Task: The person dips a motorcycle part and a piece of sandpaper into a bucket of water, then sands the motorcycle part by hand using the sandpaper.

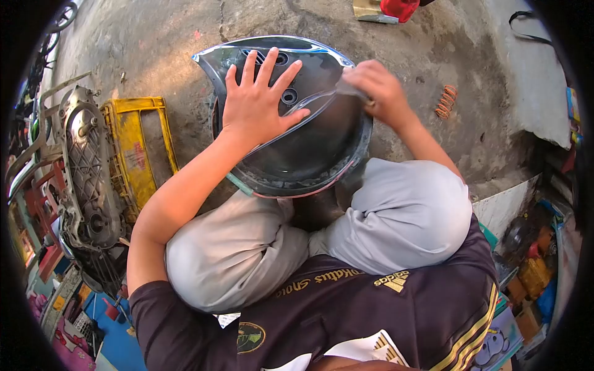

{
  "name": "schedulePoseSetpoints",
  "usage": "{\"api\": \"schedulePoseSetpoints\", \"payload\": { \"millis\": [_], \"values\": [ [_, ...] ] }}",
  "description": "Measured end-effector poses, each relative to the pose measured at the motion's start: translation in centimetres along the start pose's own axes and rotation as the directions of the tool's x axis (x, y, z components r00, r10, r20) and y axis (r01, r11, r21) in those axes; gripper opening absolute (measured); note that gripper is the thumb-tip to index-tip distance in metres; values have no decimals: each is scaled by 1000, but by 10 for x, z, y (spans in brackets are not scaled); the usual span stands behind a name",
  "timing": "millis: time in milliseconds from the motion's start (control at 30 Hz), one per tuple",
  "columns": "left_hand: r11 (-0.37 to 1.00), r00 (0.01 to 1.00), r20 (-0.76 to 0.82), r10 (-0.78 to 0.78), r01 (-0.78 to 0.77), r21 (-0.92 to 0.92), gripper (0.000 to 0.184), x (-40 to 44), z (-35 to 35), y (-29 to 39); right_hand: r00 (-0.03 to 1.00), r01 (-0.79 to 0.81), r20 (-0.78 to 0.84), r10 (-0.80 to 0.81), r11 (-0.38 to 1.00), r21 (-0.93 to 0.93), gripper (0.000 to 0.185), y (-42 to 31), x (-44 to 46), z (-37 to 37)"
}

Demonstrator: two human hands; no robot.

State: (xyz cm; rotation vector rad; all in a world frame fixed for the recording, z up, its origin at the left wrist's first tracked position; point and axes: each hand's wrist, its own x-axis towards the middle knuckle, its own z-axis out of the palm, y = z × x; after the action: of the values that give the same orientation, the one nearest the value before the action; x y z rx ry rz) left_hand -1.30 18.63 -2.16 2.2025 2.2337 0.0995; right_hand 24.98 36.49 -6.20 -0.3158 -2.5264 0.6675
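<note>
A dark, glossy curved panel (322, 74) with round holes and a shiny pale edge lies across the top of a round black basin (309, 154). My left hand (260, 102) rests flat on the panel, its fingers spread and holding nothing. At the panel's right end is my right hand (378, 89), with its fingers curled together. A greyish, smeared patch shows by those fingertips; I cannot make out what they hold. The basin sits in front of my knees, with a greenish and pink line along its near rim.
On the left stand a yellow plastic frame (139, 157) and a metal engine cover (90, 167). An orange coil spring (446, 101) lies on the concrete floor (470, 62) to the right. A red object (399, 8) is at the far edge. Mixed clutter fills the lower right.
</note>
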Motion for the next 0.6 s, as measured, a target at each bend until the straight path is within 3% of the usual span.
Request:
{"api": "schedulePoseSetpoints", "payload": {
  "millis": [100, 233, 333, 500, 600],
  "values": [
    [1000, 1000, 2, 0, 0, -9, 93, 1, 0, 0, 988, 128, 78, -137, 986, 111, 58, -19, -1, 9],
    [1000, 1000, -15, 1, -2, -16, 93, -2, 1, 0, 998, -59, -25, 60, 997, 54, 58, 6, 3, -3],
    [1000, 1000, 4, 7, -7, 12, 93, 1, 0, 0, 996, 71, 39, -79, 982, 177, 57, -23, 2, 6],
    [1000, 1000, -11, 1, -1, 4, 92, 0, 0, 0, 996, -72, -46, 77, 992, 107, 55, -1, -1, 1],
    [1000, 1000, 2, 0, 0, 4, 93, 0, 0, 0, 996, 79, 27, -84, 984, 157, 55, -22, -1, 7]
  ]
}}
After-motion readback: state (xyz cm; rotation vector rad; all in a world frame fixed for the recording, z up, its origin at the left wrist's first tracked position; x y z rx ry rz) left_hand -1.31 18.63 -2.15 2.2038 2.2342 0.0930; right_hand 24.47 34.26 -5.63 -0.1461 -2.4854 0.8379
